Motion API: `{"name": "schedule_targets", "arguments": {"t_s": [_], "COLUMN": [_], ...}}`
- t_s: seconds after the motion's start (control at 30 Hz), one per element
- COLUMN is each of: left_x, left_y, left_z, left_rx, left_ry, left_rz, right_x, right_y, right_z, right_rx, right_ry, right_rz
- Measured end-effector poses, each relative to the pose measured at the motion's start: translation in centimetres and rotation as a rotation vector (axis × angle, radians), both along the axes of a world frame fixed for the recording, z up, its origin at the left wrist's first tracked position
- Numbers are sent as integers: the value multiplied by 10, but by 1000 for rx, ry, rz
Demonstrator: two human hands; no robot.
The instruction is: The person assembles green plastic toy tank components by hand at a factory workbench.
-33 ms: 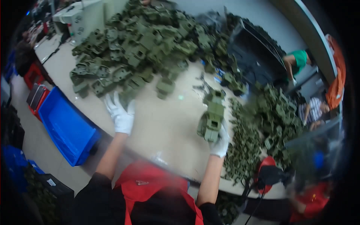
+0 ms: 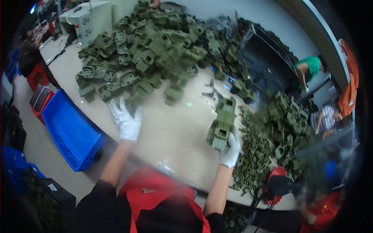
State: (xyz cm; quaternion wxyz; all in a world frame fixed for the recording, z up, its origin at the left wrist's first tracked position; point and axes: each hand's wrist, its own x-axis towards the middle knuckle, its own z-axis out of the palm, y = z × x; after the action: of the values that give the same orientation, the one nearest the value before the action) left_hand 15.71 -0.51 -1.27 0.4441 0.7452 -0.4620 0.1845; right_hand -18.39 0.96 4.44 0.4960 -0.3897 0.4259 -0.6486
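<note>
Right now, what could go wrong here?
The green vehicle body in the right hand might knock into the heap of small green parts just beside it. The left hand, open at the near edge of the large green pile, could start it sliding.

Left of the tabletop (image 2: pixel 171 128), a blue bin (image 2: pixel 72 134) and, beyond it, a red stool (image 2: pixel 37 75); toward the far left, a pale boxy cabinet (image 2: pixel 84 28); over on the right, a co-worker in green (image 2: pixel 312 68), a co-worker in stripes (image 2: pixel 328 116) and orange cloth (image 2: pixel 348 79).
</note>
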Motion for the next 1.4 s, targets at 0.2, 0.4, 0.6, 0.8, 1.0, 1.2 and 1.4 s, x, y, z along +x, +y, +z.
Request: {"name": "schedule_targets", "arguments": {"t_s": [0.2,0.4,0.6,0.8,1.0,1.2,1.4], "left_x": [-100,-166,-191,-183,-185,-129,-150], "left_y": [29,-44,-32,-33,-41,-72,-61], "left_z": [65,17,-4,19,12,11,15], "left_rx": [309,555,564,747,718,809,596], "left_ry": [943,1814,1486,1084,1218,1484,1723], "left_rz": [-1027,-1628,-1569,-1574,-1534,-1775,-1867], "right_x": [38,59,21,15,-14,-47,-55], "right_y": [19,36,32,12,-12,-33,-71], "right_z": [23,-11,-44,-58,-63,-6,20], "right_rx": [-398,-364,143,238,283,483,402], "right_ry": [1028,1099,665,437,188,86,856], "right_rz": [-455,-280,-175,-117,172,264,221]}}
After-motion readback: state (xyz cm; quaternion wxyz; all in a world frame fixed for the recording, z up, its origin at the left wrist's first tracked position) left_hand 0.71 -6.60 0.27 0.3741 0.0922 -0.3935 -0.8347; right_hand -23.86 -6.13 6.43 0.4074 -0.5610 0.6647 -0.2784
